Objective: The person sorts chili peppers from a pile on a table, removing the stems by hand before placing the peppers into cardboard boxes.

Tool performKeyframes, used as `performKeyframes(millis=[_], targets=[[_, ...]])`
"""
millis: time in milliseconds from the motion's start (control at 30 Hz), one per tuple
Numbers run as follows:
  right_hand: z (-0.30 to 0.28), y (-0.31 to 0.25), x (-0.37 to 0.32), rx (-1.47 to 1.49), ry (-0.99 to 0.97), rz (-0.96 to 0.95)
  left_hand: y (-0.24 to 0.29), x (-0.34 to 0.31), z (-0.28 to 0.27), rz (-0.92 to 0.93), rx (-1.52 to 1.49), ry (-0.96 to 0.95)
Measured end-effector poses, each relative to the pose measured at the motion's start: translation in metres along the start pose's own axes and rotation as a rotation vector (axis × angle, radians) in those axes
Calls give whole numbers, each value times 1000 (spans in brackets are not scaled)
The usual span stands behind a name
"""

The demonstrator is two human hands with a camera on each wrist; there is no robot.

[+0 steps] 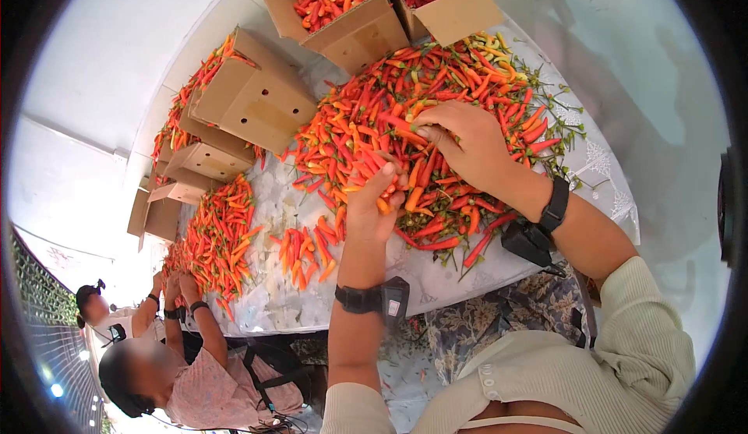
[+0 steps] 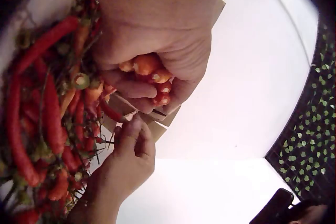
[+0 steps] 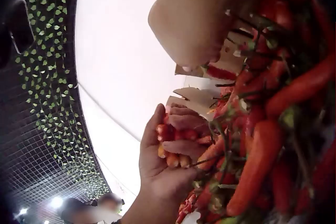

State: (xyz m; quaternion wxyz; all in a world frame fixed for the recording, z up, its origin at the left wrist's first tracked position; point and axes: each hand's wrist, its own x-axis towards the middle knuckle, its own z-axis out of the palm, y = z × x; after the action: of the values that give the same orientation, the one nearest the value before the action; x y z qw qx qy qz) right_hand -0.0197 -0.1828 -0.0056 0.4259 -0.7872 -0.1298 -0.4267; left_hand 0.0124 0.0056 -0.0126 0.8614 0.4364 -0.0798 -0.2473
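Note:
My left hand (image 1: 369, 214) curls round a bunch of red and orange chili peppers (image 2: 147, 66). Their blunt ends, with pale spots where no stems show, stick out of the fist in both wrist views. Just right of it, my right hand (image 1: 475, 144) pinches one red chili pepper (image 1: 400, 124) between thumb and fingers, its tip pointing left. The same pepper (image 3: 221, 73) shows beyond the fingertips in the right wrist view. Both hands are over a large heap of red and orange chili peppers (image 1: 456, 83), many with green stems attached.
Loose green stems (image 1: 573, 126) lie along the heap's right edge. Cardboard boxes (image 1: 257, 91) of peppers stand behind and left on the patterned tablecloth (image 1: 265, 278). A small group of peppers (image 1: 305, 253) lies left of my left hand. Two people (image 1: 206, 383) work at another heap, far left.

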Motion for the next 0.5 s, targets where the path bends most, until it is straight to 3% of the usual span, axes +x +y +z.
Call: performKeyframes(millis=[133, 267, 367, 500], targets=[[-5, -17, -3, 156, -81, -19, -4, 0, 3, 42, 36, 65], [1, -17, -6, 228, -136, -156, -4, -1, 5, 133, 11, 110], [0, -20, -8, 196, -189, -145, -1, -1, -4, 92, -39, 96], [1, -24, -10, 176, -248, 46, 2, -6, 10, 143, 3, 87]])
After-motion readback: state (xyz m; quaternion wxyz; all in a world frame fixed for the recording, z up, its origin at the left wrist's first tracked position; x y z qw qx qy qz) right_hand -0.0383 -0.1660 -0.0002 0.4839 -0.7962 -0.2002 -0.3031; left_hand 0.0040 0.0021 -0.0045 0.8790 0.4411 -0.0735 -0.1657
